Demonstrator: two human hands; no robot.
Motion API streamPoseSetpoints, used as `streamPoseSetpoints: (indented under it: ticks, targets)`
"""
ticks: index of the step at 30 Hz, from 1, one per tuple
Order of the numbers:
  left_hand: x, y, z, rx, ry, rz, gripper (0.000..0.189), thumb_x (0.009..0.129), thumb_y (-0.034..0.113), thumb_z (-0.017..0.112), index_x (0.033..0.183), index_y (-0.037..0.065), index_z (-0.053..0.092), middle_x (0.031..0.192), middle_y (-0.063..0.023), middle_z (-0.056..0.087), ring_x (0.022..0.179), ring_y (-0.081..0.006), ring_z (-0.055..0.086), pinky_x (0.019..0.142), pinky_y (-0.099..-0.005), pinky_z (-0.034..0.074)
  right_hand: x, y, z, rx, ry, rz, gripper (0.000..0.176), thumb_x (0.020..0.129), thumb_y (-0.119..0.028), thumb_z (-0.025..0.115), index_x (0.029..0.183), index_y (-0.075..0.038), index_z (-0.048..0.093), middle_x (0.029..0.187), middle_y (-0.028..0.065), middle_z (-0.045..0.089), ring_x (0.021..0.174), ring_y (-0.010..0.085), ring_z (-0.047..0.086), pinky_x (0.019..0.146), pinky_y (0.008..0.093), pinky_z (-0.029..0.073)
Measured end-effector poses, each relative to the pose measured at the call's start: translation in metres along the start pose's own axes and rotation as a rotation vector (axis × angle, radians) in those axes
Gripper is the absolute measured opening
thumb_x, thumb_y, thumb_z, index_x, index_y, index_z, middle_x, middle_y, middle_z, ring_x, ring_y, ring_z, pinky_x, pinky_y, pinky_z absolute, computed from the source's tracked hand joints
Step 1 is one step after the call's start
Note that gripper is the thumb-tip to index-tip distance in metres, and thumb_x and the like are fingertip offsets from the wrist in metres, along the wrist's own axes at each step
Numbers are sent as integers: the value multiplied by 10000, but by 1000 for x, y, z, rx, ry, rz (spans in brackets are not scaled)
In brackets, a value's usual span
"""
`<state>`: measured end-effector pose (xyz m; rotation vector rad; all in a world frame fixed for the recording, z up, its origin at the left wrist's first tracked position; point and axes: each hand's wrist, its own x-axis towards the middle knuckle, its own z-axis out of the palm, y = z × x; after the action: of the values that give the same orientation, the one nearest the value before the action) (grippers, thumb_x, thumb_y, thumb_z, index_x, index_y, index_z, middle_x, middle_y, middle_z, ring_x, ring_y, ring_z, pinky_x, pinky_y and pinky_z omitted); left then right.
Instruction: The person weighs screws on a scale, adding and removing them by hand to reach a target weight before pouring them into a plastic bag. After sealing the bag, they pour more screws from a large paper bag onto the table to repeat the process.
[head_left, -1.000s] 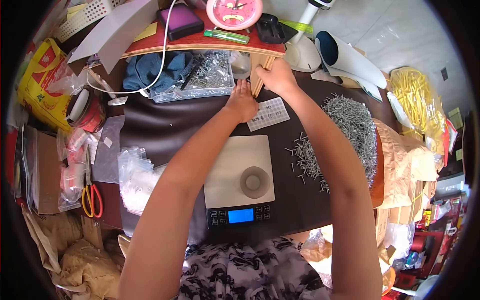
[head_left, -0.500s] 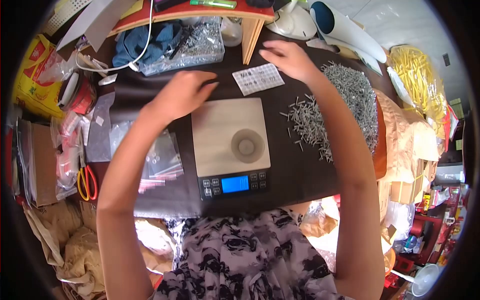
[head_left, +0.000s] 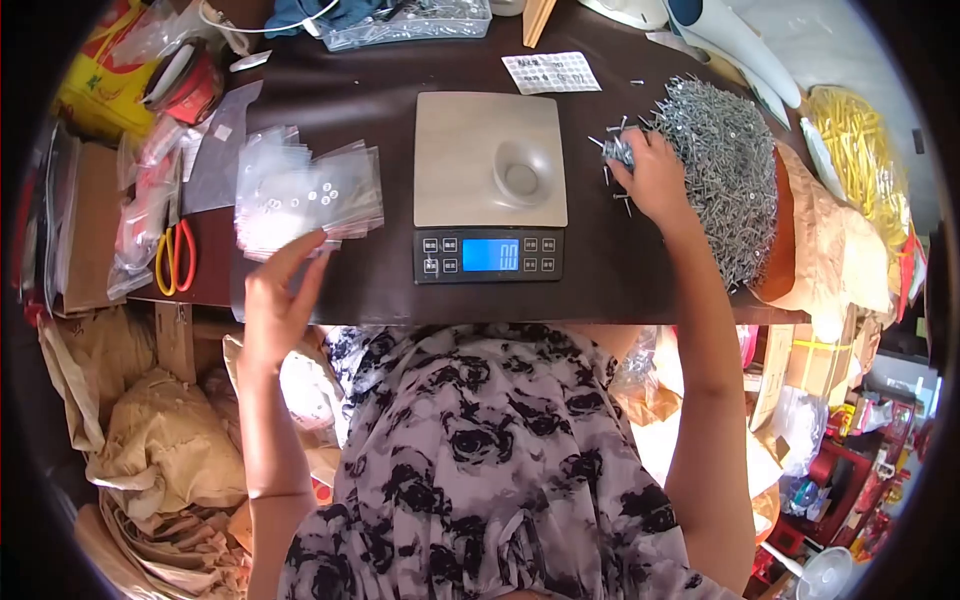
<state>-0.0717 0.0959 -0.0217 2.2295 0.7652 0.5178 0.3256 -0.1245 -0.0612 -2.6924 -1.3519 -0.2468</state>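
Screws (head_left: 725, 170) lay heaped just beyond your right hand (head_left: 655, 178), whose fingers were curled tight over a clump at the pile's near edge. A few strays lay beside those fingers; a hurried lift could have shed more across the counter (head_left: 380, 90) or pricked your palm. Your left hand (head_left: 278, 300) was spread wide, one fingertip just touching the near edge of the stacked clear bags (head_left: 310, 195). Slick and fanned, they could have slid apart or come up two together. The scale (head_left: 470, 150) sat between both sets of fingers.
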Motion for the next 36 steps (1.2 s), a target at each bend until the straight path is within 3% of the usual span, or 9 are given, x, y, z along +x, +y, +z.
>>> streamPoseSetpoints:
  ticks: [3, 12, 14, 15, 18, 23, 26, 28, 36]
  targets:
    - [-13, -3, 4, 39, 39, 63, 246, 837, 16, 636, 1078, -31, 650, 1097, -178, 663, 1054, -264, 638, 901, -336, 485, 2, 14, -5, 201, -78, -55, 434, 703, -162, 724, 1106, -116, 568, 1050, 174, 551, 986, 391, 547, 829, 467, 465]
    - [26, -4, 37, 325, 23, 306, 284, 792, -12, 649, 1075, -6, 647, 1222, -193, 586, 1233, -385, 480, 1031, -459, 379, 5, 15, -4, 423, -9, -145, 314, 629, -21, 690, 926, -66, 598, 908, 148, 589, 785, 323, 591, 696, 391, 477]
    - [31, -17, 49, 349, 63, 316, 240, 804, -6, 629, 1043, -14, 647, 1144, -181, 626, 1175, -351, 537, 982, -449, 426, 3, 19, -4, 501, -21, -101, 289, 631, 0, 676, 903, -58, 597, 872, 139, 590, 744, 298, 586, 667, 369, 474]
    - [33, -23, 52, 329, 64, 314, 228, 807, -16, 622, 1033, -12, 650, 1126, -176, 635, 1149, -346, 558, 959, -432, 448, 1, 20, -8, 523, 57, -120, 257, 665, 6, 677, 909, -68, 646, 764, 90, 604, 667, 198, 580, 612, 312, 457]
    - [31, -28, 56, 247, 132, 278, 198, 814, -41, 608, 1002, -1, 658, 1047, -156, 661, 1024, -325, 625, 852, -380, 510, 0, 25, -31, 611, -128, 237, 245, 721, -34, 707, 962, -75, 693, 709, 34, 627, 622, 113, 557, 588, 271, 442]
    - [26, -20, 46, 183, 268, 273, 143, 817, -47, 624, 946, 7, 659, 926, -141, 659, 797, -298, 655, 708, -357, 535, -1, 47, -34, 809, -81, 260, 259, 764, -95, 742, 1017, -49, 707, 763, 25, 669, 662, 71, 579, 612, 221, 447]
    - [20, -21, 45, 184, 330, 226, 151, 806, -49, 639, 941, 16, 660, 941, -139, 641, 847, -299, 654, 741, -356, 535, 1, 45, -44, 842, -92, 316, 277, 783, -103, 737, 1046, -27, 690, 858, 37, 679, 743, 82, 598, 683, 219, 468]
    - [16, -34, 53, 216, 305, 273, 181, 792, -46, 653, 954, 33, 666, 942, -124, 609, 985, -309, 619, 905, -412, 481, 1, 44, -49, 852, -106, 346, 287, 793, -105, 733, 1061, -20, 681, 900, 39, 679, 778, 88, 603, 716, 221, 477]
    - [24, -52, 59, 255, 276, 310, 181, 812, -7, 642, 988, 30, 660, 1068, -126, 608, 1133, -322, 556, 988, -446, 408, 3, 53, -44, 847, -114, 314, 289, 788, -105, 730, 1060, -20, 684, 865, 31, 675, 758, 80, 593, 680, 217, 469]
